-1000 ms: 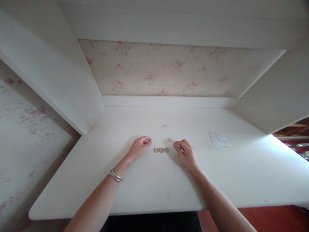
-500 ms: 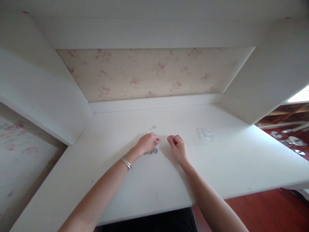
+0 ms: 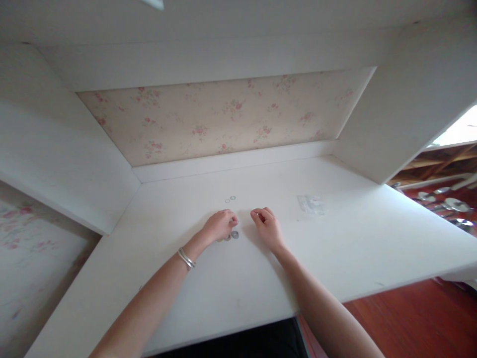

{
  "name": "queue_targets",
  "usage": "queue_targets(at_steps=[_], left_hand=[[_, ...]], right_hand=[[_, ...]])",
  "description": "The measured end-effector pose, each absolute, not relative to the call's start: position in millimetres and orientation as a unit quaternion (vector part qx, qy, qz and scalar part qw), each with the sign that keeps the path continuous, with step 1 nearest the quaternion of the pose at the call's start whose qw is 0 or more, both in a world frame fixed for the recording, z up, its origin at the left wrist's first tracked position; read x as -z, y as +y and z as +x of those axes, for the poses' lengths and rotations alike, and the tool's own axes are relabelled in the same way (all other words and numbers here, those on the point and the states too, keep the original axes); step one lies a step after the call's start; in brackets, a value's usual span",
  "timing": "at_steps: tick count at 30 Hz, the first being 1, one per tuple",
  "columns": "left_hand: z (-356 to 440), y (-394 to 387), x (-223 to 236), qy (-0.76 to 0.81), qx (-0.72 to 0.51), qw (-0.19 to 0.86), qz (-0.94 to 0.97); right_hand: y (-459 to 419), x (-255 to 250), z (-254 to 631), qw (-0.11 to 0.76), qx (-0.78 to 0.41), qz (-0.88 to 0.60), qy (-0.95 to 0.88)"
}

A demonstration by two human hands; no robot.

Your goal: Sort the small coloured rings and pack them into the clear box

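Note:
My left hand (image 3: 220, 224) is closed in a pinch at the desktop, its fingertips on a small thin ring (image 3: 236, 222) that barely shows. Below its fingers lies a short row of small rings: a silver one (image 3: 234, 234) is in plain sight, the others are partly covered by the hand. My right hand (image 3: 267, 227) rests a little to the right, thumb and fingers pressed together; whatever they hold, if anything, is too small to tell. Behind the hands lie a thin pale ring (image 3: 227, 201) and a greenish-grey ring (image 3: 233, 198), side by side.
A clear plastic bag (image 3: 311, 204) lies on the white desk (image 3: 335, 248) to the right. White side panels (image 3: 67, 139) and an overhead shelf (image 3: 208, 54) enclose the back. Beyond the right panel, shiny round metal things (image 3: 456, 204) stand over a red floor.
My left hand has moved right to the single ring in front of my right hand and closed its fingers on it, then drawn slightly nearer the row. The camera view has turned and tilted.

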State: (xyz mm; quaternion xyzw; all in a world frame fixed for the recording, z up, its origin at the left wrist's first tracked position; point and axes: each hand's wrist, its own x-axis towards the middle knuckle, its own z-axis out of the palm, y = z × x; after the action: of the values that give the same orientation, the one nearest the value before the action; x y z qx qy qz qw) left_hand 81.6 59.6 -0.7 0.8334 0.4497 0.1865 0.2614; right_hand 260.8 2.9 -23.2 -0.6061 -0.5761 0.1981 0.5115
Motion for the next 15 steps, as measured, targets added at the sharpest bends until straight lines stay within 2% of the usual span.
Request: queue_targets(at_steps=[7,15], left_hand=[[65.2,22.4,-11.9,0.448,-0.161,0.209,0.854],[63.1,6.8,-10.4,0.44,-0.159,0.203,0.86]], right_hand=[[3.3,25.1,259.2,0.504,-0.201,-0.606,-0.581],[4.5,28.6,258.9,0.499,-0.191,-0.611,-0.585]])
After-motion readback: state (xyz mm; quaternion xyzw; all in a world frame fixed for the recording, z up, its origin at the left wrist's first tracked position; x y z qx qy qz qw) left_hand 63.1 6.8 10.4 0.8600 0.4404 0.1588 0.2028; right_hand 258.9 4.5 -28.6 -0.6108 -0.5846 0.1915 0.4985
